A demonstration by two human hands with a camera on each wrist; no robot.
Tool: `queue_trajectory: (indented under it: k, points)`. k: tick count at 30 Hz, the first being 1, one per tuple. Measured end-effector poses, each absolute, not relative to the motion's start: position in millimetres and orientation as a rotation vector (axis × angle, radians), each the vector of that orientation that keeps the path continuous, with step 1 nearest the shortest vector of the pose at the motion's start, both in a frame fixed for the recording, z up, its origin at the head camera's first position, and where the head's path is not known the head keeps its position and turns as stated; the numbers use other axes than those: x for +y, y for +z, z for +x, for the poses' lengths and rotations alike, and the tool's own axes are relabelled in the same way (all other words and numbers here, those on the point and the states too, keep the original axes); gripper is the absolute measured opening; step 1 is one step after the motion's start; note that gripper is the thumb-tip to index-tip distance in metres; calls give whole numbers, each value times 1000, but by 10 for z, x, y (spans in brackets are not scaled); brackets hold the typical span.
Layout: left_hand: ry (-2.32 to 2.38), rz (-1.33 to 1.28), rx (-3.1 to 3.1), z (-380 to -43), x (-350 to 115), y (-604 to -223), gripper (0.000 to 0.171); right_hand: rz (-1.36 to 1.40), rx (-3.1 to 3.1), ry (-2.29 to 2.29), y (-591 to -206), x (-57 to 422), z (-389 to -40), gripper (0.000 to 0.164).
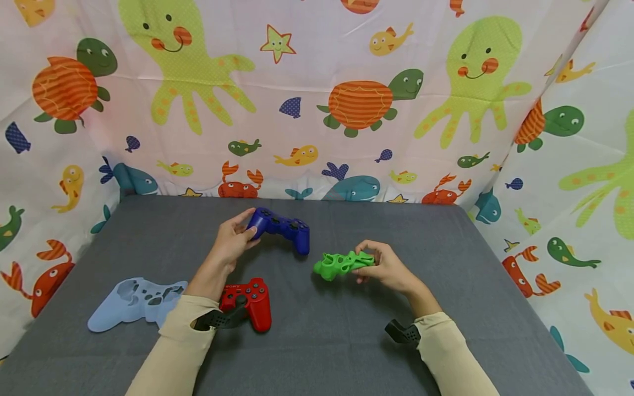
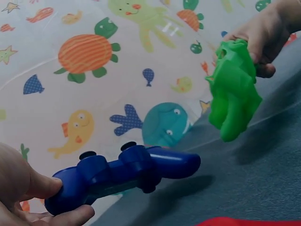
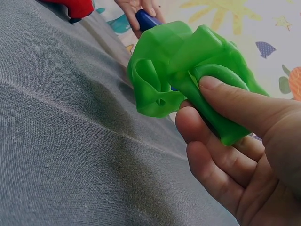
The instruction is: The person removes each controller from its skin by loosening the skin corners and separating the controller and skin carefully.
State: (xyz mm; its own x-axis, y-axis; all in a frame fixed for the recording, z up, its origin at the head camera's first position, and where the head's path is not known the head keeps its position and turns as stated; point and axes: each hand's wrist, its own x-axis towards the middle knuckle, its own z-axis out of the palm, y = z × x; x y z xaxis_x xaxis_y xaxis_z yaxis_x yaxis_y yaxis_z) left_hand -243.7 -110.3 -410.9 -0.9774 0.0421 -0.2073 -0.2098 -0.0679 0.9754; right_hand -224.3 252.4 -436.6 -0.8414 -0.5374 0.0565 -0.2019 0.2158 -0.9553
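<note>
A blue game controller (image 1: pixel 283 226) is pinched at its left handle between the thumb and fingers of my left hand (image 1: pixel 233 239). Its far handle points right, and in the left wrist view a shadow falls on the cloth below it. My right hand (image 1: pixel 386 265) pinches a soft green silicone controller cover (image 1: pixel 339 265) by one end. The cover looks crumpled, with cut-out holes showing in the right wrist view. Under my left wrist lies a red game controller (image 1: pixel 258 302), partly hidden by the wrist camera. A light blue silicone controller cover (image 1: pixel 134 303) lies flat to its left.
Dark grey cloth (image 1: pixel 317 352) covers the table. Behind it and along both sides hangs a white curtain (image 1: pixel 307 66) printed with sea animals. A black wrist camera (image 1: pixel 402 332) juts from my right sleeve.
</note>
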Motion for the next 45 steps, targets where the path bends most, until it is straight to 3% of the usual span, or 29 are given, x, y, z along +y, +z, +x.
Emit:
queue_trajectory:
  k: [7,17,45]
  points:
    - [2085,-125,2025,-2420,-1060,-4161,59,-704,2196,-1662,-4366,2523,-2251,28]
    - [1607,53,2432,-2403,-1136,-4169,60,-694,2208,-1660,-4373,2539,-2244,27]
    - [1396,70,2415,-2432,-1245,-4248,54,-692,2211,-1609,-4382,2512,-2230,28]
